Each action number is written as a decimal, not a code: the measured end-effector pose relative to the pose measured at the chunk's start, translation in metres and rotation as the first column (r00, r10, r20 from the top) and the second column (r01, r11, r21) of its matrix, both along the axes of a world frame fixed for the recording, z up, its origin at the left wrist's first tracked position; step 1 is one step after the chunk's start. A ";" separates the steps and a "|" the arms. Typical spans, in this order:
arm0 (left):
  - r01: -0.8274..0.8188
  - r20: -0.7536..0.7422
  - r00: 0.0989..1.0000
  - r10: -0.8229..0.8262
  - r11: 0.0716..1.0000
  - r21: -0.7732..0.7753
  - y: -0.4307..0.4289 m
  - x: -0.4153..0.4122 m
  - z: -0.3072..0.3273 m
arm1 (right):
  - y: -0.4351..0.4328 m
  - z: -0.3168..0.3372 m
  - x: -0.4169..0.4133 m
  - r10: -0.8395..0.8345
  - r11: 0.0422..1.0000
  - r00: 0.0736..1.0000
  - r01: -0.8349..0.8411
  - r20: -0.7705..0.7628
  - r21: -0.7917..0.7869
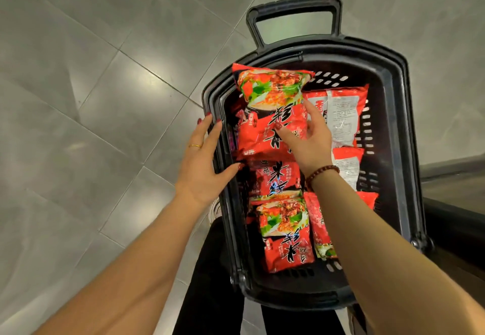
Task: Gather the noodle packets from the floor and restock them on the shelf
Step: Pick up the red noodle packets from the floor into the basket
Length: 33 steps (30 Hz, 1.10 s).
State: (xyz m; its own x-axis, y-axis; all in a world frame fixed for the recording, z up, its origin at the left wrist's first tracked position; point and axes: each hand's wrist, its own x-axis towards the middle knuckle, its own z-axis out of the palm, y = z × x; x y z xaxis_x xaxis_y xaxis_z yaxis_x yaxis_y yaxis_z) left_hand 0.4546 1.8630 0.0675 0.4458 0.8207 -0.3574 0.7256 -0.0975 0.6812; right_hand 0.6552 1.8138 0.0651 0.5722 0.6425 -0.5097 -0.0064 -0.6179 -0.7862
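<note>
One packet (270, 103) held over the basket (393, 93).
The right hand (307, 140) pinched it, thumb on its face; the left hand (202, 161) lay with fingers (207, 127) released on the rim, probably steadying it.

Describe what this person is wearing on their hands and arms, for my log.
No sleeves or gloves are in view on either arm. The left hand has a thin gold ring on one finger. The right hand has a dark reddish-brown beaded bracelet round its wrist. The nails that show on both hands are painted red.
</note>
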 end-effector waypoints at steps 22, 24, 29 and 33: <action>0.245 -0.304 0.930 -0.208 0.966 0.088 0.005 0.003 0.016 | 0.019 0.000 -0.011 0.761 0.648 0.451 -0.560 0.466 -0.517; 0.297 -0.305 0.920 -0.248 0.946 0.127 0.008 0.007 0.032 | 0.014 0.025 -0.006 0.730 0.683 0.485 -0.546 0.482 -0.485; 0.576 -0.340 0.802 -0.490 0.786 0.225 0.008 0.025 0.105 | -0.038 0.114 0.003 0.582 0.813 0.595 -0.416 0.554 -0.407; 0.734 -0.342 0.679 -0.650 0.611 0.296 -0.010 0.050 0.176 | -0.109 0.189 0.006 0.446 0.883 0.663 -0.216 0.601 -0.417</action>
State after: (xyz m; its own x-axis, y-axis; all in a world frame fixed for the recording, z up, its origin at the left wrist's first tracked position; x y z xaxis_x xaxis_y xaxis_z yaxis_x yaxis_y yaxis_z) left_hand 0.5048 1.8528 0.2433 0.8991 0.3734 -0.2283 0.4323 -0.8391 0.3301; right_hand 0.6611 1.7047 0.2539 0.6059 0.7479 -0.2713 0.6926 -0.6636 -0.2827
